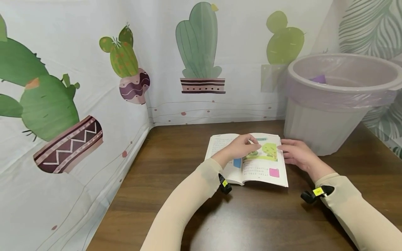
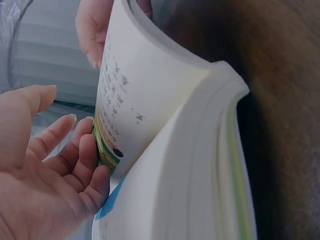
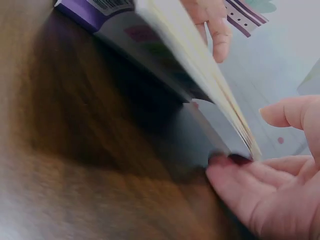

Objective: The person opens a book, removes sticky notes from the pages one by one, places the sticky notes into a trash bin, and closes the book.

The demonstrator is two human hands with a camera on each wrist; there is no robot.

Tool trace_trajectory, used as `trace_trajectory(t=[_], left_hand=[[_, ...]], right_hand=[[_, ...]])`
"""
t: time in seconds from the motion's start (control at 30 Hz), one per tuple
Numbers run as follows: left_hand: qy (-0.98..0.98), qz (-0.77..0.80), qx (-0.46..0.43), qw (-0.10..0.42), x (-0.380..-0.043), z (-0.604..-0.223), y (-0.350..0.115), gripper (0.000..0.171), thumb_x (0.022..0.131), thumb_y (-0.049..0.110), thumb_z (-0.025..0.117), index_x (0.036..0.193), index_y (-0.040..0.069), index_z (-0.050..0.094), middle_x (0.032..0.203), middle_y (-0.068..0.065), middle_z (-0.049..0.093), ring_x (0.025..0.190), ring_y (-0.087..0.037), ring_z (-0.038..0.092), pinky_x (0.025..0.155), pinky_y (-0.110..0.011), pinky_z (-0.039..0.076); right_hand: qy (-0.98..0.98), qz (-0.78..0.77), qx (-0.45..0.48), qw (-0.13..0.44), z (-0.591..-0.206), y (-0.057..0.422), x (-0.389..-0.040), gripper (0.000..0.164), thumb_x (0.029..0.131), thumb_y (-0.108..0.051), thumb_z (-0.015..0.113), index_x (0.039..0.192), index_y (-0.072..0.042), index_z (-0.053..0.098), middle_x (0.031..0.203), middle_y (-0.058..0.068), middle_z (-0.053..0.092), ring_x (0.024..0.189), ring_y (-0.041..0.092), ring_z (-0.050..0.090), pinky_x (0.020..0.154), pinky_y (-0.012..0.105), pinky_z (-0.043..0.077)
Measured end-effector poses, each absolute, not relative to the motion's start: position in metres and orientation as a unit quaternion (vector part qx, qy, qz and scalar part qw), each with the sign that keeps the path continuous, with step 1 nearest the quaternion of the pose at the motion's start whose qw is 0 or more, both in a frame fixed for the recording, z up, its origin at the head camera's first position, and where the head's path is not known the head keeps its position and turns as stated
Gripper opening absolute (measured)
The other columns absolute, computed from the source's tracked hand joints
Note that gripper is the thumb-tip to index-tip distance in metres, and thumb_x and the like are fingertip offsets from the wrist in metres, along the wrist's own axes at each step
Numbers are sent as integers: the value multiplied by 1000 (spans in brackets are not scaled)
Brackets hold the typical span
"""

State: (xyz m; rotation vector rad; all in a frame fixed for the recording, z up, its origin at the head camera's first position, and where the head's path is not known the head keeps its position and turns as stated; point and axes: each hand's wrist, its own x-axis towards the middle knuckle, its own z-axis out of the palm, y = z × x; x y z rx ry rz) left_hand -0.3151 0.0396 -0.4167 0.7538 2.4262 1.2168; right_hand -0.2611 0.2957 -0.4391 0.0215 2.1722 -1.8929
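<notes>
An open book (image 1: pixel 260 170) with printed text and coloured pictures lies on the wooden table. My left hand (image 1: pixel 241 146) reaches over its middle, fingers loosely bent and resting against a page (image 2: pixel 135 95), thumb held apart. At the book's right edge is my right hand (image 1: pixel 296 153). The right wrist view shows the fingers (image 3: pixel 240 187) of that hand under the lifted edge of the book (image 3: pixel 200 65), while the thumb stands away from the pages. Part of a purple cover with a barcode (image 3: pixel 112 5) shows underneath.
A large grey bin (image 1: pixel 323 122) with a clear plastic liner stands behind my right hand, something purple (image 1: pixel 318 79) inside it. White cloth with printed cacti (image 1: pixel 163 62) hangs behind and to the left of the brown table (image 1: pixel 169 153).
</notes>
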Motion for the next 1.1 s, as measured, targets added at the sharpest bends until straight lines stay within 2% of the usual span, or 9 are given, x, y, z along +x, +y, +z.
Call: trace_trajectory(t=[0.13, 0.4, 0.5, 0.63, 0.73, 0.8, 0.87, 0.97, 1.1], left_hand=[[848, 431, 263, 162, -313, -417, 40, 24, 101, 44, 64, 113, 23, 67, 93, -1, 69, 78, -14, 62, 66, -29, 52], [853, 430, 251, 157, -313, -415, 26, 24, 101, 45, 64, 112, 24, 67, 91, -2, 68, 80, -15, 61, 69, -30, 51], [854, 425, 253, 158, -315, -414, 17, 24, 100, 45, 64, 113, 25, 67, 92, -3, 68, 82, -18, 63, 70, -31, 51], [853, 422, 257, 168, -317, -412, 5, 29, 100, 47, 64, 117, 24, 66, 95, -5, 69, 85, -22, 66, 71, -30, 51], [850, 423, 255, 181, -317, -409, -6, 35, 101, 48, 63, 125, 23, 63, 102, -8, 69, 88, -24, 66, 71, -30, 51], [846, 428, 257, 191, -318, -407, -13, 40, 102, 48, 60, 132, 22, 59, 108, -10, 68, 90, -24, 65, 73, -31, 51], [842, 428, 261, 199, -318, -404, -20, 45, 103, 50, 57, 139, 22, 54, 113, -8, 68, 94, -25, 65, 76, -33, 52], [839, 432, 264, 200, -319, -402, -28, 51, 104, 53, 52, 144, 21, 50, 118, -8, 69, 103, -27, 67, 86, -37, 54], [833, 456, 258, 181, -323, -401, -37, 51, 107, 51, 45, 145, 17, 49, 122, -13, 70, 108, -30, 71, 95, -43, 54]], right_hand=[[743, -656, -3, 134, -439, 294, -259, 81, 105, -20, 58, 164, -2, 5, 93, -12, 74, 86, 8, 75, 78, 32, 61], [759, -644, -44, 89, -426, 288, -259, 81, 104, -17, 58, 165, -5, 7, 97, -10, 75, 86, 8, 75, 77, 31, 61], [769, -633, -59, 71, -417, 280, -260, 82, 103, -15, 60, 166, -9, 7, 115, 10, 75, 90, 7, 73, 79, 33, 62], [777, -622, -81, 47, -401, 261, -261, 84, 100, -11, 60, 166, -10, 7, 143, 34, 55, 92, 4, 72, 80, 33, 62], [775, -621, -106, 41, -387, 244, -260, 87, 98, -8, 61, 166, -9, 6, 150, 37, 46, 95, 7, 72, 81, 33, 62], [772, -621, -130, 41, -379, 231, -259, 90, 98, -7, 62, 166, -9, 3, 154, 36, 41, 106, 19, 72, 82, 33, 62], [771, -618, -149, 46, -372, 218, -257, 91, 99, -11, 62, 166, -12, 0, 160, 32, 35, 124, 31, 66, 89, 39, 61], [771, -611, -170, 57, -365, 198, -255, 91, 103, -21, 61, 166, -19, -3, 168, 25, 23, 146, 44, 43, 104, 53, 52], [781, -593, -187, 58, -365, 173, -257, 85, 105, -36, 57, 167, -20, 1, 172, 19, 16, 157, 40, 24, 116, 64, 35]])
